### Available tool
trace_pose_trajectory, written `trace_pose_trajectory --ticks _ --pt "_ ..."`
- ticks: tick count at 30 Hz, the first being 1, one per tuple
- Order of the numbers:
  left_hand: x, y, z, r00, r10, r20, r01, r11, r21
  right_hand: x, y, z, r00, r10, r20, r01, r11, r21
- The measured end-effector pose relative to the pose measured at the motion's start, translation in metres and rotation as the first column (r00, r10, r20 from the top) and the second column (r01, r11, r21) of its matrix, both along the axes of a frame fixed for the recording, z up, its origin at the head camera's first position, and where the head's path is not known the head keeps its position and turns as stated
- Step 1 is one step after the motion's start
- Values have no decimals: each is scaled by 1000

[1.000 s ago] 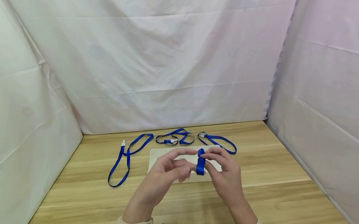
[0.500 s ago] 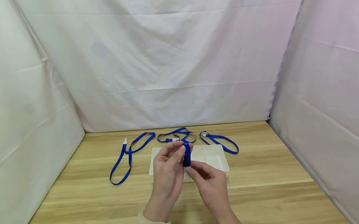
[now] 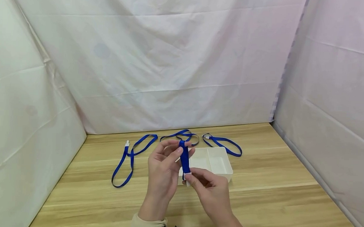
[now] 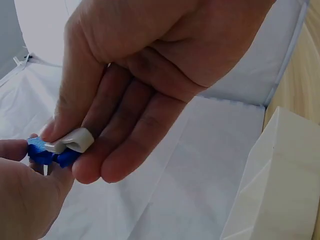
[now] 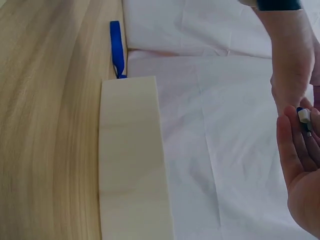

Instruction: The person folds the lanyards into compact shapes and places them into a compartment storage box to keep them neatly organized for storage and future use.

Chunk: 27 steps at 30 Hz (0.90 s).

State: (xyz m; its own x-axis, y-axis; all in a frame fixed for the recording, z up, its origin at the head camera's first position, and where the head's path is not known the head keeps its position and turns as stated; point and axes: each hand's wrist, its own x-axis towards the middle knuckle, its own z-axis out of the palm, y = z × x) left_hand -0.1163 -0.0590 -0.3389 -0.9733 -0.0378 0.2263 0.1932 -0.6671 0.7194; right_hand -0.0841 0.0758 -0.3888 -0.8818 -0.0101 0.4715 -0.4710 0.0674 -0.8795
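In the head view a folded blue lanyard (image 3: 184,160) stands between my two hands, above the white box (image 3: 225,163). My left hand (image 3: 161,179) holds its upper end, thumb against the strap and fingers behind. My right hand (image 3: 213,193) pinches the lower end at the white plastic clip (image 3: 187,176). The left wrist view shows the clip (image 4: 77,140) close up under the right thumb, with blue strap layers beside it and the left hand (image 4: 25,200) at lower left. In the right wrist view, the right hand (image 5: 307,185) partly hides the lanyard.
Further blue lanyards with white clips lie on the wooden table (image 3: 275,203): one at left (image 3: 131,155), one behind the box (image 3: 185,134), partly hidden by the left hand, and one at back right (image 3: 229,142). White cloth (image 3: 183,66) encloses the sides and back.
A second ago the left hand was apart from the small folded lanyard; then it took hold. Since then the right hand has lowered slightly, and the folded strap looks longer with its clip showing.
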Motion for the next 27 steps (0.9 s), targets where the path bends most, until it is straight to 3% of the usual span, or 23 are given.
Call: trace_pose_trajectory --ticks 2,6,11,17,19,21,23,27 --pt "1 0 1 1000 1 -5 -1 999 -36 1 1 1 999 2 40 -2 1000 -7" --pt "5 4 3 1000 -28 6 28 997 -71 1 -3 0 995 -91 31 91 996 12" --pt "6 8 2 999 -42 -13 41 998 -56 4 -10 -2 983 -178 -49 179 983 27" --pt "7 9 0 999 -37 -17 36 999 -32 5 -12 -5 960 -208 -186 219 975 42" --pt "7 8 0 999 -29 -15 28 998 -49 4 -11 -7 947 -200 -251 223 972 69" --pt "8 5 1 1000 22 -21 -25 992 -126 2 -9 -7 939 -173 -296 209 973 95" --pt "9 0 3 992 119 -46 -127 951 -281 1 -6 -6 945 -127 -301 163 982 100" --pt "9 -11 9 949 281 -145 -313 778 -544 1 1 -3 974 -32 -224 50 996 73"
